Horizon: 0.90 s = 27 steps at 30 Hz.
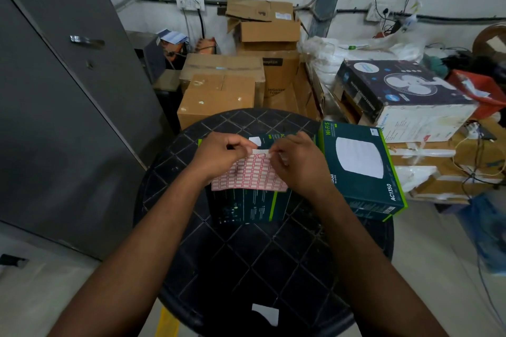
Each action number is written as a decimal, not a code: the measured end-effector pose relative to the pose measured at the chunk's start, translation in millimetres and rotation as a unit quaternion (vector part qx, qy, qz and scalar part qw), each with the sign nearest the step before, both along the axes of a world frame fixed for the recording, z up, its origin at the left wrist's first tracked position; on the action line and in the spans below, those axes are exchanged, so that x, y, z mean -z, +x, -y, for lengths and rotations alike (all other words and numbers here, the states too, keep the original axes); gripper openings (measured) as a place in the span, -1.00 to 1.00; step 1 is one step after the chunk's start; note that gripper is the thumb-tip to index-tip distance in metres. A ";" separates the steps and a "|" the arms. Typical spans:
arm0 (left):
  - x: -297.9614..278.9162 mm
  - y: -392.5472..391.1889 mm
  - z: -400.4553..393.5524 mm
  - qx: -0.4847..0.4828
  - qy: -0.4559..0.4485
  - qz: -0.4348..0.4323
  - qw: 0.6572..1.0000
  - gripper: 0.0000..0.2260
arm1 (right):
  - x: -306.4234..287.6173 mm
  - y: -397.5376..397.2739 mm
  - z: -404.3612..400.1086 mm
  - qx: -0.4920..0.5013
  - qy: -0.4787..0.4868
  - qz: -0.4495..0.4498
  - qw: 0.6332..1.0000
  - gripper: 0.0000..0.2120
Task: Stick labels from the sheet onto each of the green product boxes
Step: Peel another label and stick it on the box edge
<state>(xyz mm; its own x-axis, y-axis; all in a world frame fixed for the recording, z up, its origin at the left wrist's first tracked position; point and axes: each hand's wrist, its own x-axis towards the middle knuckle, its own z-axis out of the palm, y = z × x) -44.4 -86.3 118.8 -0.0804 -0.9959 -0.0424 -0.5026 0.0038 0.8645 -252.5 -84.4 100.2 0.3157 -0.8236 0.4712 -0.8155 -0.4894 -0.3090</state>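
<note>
Two hands (219, 157) (297, 161) pinch one label sheet (250, 175); two green boxes (361, 167) (246, 206).

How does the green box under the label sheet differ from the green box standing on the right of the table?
The box under the label sheet is largely hidden by the label sheet and both hands, and shows a dark side with small print. The box on the right is uncovered, shows a white round device picture, and rests on another box. Both have dark faces with green edges.

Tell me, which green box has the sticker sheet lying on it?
The middle box, the one under both hands. The sticker sheet rests on top of it. The right box sits beside it with a bare top showing a white picture.
</note>
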 end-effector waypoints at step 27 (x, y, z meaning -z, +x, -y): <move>60.1 -31.1 -47.7 -0.030 -0.286 0.401 0.870 -0.42 | 204.9 -138.3 -78.0 0.234 0.410 0.095 0.876 -0.85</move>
<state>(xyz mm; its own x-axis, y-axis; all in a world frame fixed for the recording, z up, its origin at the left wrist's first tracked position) -75.5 -38.5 58.8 -0.2012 -0.8737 0.4429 -0.9573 0.2713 0.1002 -390.7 -6.4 -104.7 -0.1679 -0.9282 -0.3321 -0.7636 0.3355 -0.5517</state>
